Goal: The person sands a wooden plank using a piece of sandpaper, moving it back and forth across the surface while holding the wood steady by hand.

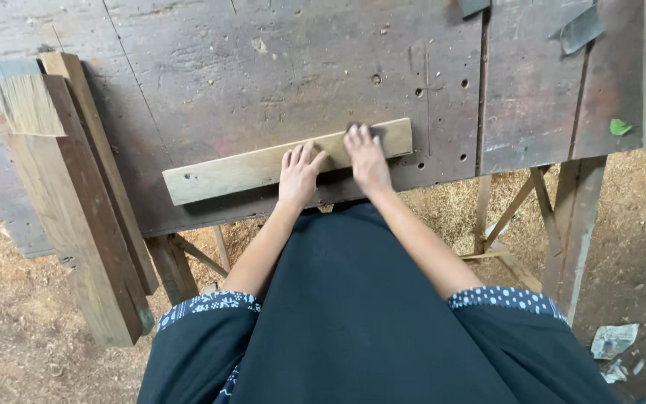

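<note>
A pale wooden plank (263,168) is pinned flat by the spread left hand (299,176); a dark sanding block (374,132), toward one o'clock, is pressed under the right hand (366,157).

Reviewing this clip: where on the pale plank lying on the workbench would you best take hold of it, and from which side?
Probably the plank's free left end, from the near bench edge: it lies flat, long and narrow, so fingers can pinch across its width. The left hand and right hand already press on its right half.

Dark navy garment (353,314) with short sleeves, cuffs blue-and-white patterned.
</note>
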